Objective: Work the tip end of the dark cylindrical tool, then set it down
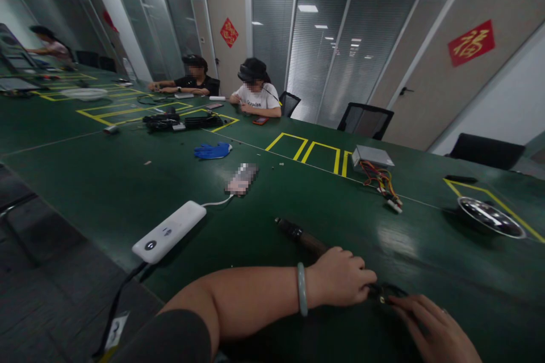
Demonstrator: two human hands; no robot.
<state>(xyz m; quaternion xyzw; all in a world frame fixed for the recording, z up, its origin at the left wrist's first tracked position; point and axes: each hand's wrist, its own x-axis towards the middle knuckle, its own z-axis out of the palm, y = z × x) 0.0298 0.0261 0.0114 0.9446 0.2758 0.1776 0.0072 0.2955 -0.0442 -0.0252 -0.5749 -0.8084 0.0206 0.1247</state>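
Near the table's front edge my left hand [344,278], with a pale green bangle on the wrist, is closed with fingertips pinching a thin black cable [395,288]. My right hand [436,323] comes in from the lower right, its thumb and fingertips closed on the same cable close to a small shiny metal-coloured part [382,299]. A dark, stick-shaped tool [300,233] with a narrow tip, like an electric screwdriver, lies on the green table just beyond my left hand. Its rear end is hidden behind that hand, so whether the cable joins it cannot be seen.
A long white device [170,232] is wired to a blurred phone [242,179]. Farther off lie a blue glove [213,151], black cables [183,121], a power supply [372,157] with coloured wires and a shiny metal bowl [489,217]. Two people sit across the table.
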